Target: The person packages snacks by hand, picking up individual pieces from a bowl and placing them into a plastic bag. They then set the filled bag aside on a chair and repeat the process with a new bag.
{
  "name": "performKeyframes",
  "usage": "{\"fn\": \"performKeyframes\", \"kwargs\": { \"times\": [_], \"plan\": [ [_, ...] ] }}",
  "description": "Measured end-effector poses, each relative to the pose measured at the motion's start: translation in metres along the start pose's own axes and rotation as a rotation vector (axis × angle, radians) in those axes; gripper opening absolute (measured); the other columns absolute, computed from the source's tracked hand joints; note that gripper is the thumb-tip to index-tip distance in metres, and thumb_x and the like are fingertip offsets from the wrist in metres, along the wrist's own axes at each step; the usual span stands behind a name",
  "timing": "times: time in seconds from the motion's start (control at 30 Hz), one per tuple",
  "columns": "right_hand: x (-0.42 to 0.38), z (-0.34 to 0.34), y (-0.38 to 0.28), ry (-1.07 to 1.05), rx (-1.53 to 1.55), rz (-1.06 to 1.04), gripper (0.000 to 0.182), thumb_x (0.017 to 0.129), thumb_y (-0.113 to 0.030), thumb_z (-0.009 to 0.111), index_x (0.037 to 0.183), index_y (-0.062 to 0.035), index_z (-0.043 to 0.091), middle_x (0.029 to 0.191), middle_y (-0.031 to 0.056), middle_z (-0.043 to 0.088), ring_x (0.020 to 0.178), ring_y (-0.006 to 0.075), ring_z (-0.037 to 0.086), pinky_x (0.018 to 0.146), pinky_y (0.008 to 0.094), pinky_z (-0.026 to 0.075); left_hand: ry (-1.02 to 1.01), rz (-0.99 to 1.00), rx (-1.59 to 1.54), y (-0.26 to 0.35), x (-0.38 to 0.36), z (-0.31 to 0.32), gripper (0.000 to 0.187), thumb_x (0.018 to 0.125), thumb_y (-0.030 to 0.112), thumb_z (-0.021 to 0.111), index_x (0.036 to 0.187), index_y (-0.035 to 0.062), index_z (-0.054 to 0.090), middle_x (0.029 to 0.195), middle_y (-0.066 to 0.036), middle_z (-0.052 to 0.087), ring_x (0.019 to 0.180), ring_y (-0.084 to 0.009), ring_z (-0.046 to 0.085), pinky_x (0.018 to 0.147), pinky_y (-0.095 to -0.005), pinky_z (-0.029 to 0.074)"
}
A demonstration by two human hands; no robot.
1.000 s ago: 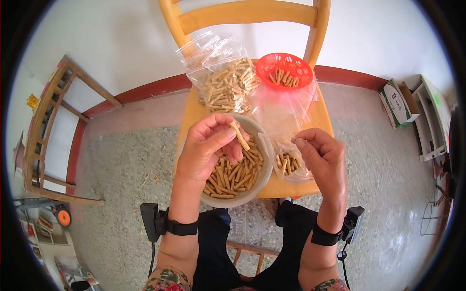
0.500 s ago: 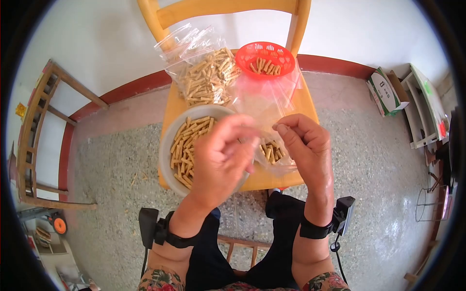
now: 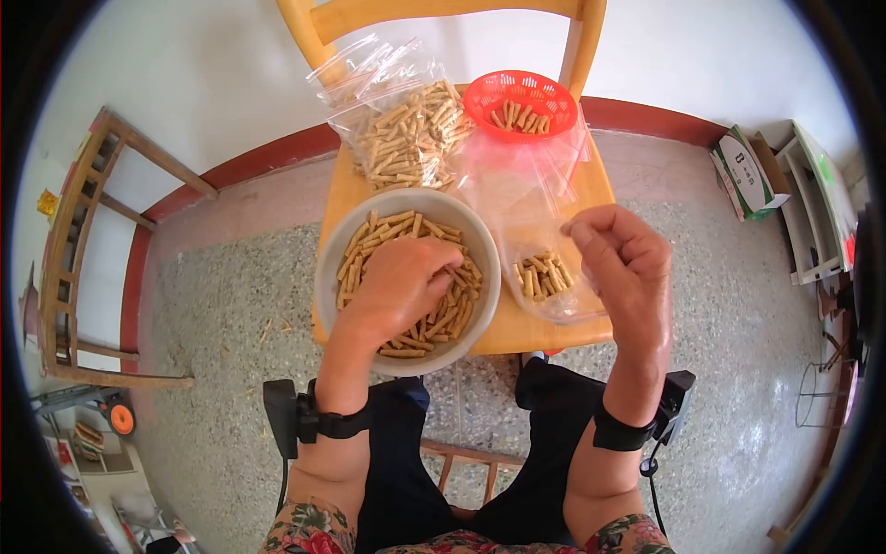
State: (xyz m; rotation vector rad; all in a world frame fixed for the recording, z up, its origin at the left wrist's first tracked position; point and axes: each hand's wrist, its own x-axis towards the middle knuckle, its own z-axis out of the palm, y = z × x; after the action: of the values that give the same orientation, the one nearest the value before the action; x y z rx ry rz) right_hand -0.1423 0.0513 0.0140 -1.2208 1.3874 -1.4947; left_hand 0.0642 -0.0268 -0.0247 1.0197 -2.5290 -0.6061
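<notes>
My left hand (image 3: 401,286) is over the grey bowl (image 3: 493,268), its fingers curled down at the short, tan stick-shaped pieces (image 3: 443,323) inside. Whatever those fingers hold is hidden. My right hand (image 3: 628,263) is closed, thumb against forefinger, at the edge of a clear plastic bag (image 3: 517,217) lying on the chair seat. Several of the same sticks (image 3: 543,275) rest in the bag's near end, just left of my right hand.
Filled clear zip bags (image 3: 411,134) stand behind the bowl on the wooden chair (image 3: 498,342). A red basket (image 3: 520,83) at the back right holds several sticks. A wooden frame (image 3: 69,249) leans at the left wall; a carton (image 3: 749,175) sits at the right.
My left hand has left the bag's opening and moved left and down over the bowl. My right hand stays beside the bag, and the whole view has shifted slightly.
</notes>
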Motion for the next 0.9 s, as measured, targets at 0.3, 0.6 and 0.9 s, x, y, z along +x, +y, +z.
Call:
{"fn": "performKeyframes", "kwargs": {
  "times": [0.3, 0.6, 0.9],
  "plan": [
    [0.007, 0.0, 0.011, 0.262, 0.134, -0.031, 0.009, 0.085, -0.007, 0.055, 0.082, 0.0001, 0.06, 0.058, -0.0085, 0.046, 0.051, -0.0021, 0.034, 0.045, 0.0155, 0.025, -0.066, 0.002, 0.203, 0.006, 0.002, 0.012, 0.022, 0.066, -0.001, 0.059, 0.087, 0.0055, 0.055, 0.081, -0.011, 0.056, 0.08, -0.0319, 0.055, 0.068, -0.0406, 0.044],
    [0.006, -0.008, 0.008, 0.082, 0.083, 0.041, 0.009, 0.084, -0.008, 0.057, 0.084, 0.0012, 0.06, 0.058, -0.0074, 0.047, 0.051, -0.0013, 0.035, 0.045, 0.0161, 0.025, -0.021, -0.219, -0.233, 0.001, 0.002, -0.011, 0.009, 0.073, -0.001, 0.056, 0.081, 0.0024, 0.058, 0.075, -0.009, 0.058, 0.063, -0.0207, 0.057, 0.058, -0.0289, 0.046],
    [0.004, 0.012, 0.009, -0.004, 0.05, 0.029, 0.007, 0.084, -0.005, 0.056, 0.08, 0.0009, 0.057, 0.059, -0.0093, 0.043, 0.053, -0.0017, 0.033, 0.046, 0.0166, 0.025, 0.125, -0.256, -1.144, -0.004, -0.009, -0.034, 0.017, 0.079, 0.004, 0.058, 0.095, -0.0025, 0.06, 0.073, -0.005, 0.059, 0.061, -0.008, 0.053, 0.055, -0.0206, 0.044]
  ]
}}
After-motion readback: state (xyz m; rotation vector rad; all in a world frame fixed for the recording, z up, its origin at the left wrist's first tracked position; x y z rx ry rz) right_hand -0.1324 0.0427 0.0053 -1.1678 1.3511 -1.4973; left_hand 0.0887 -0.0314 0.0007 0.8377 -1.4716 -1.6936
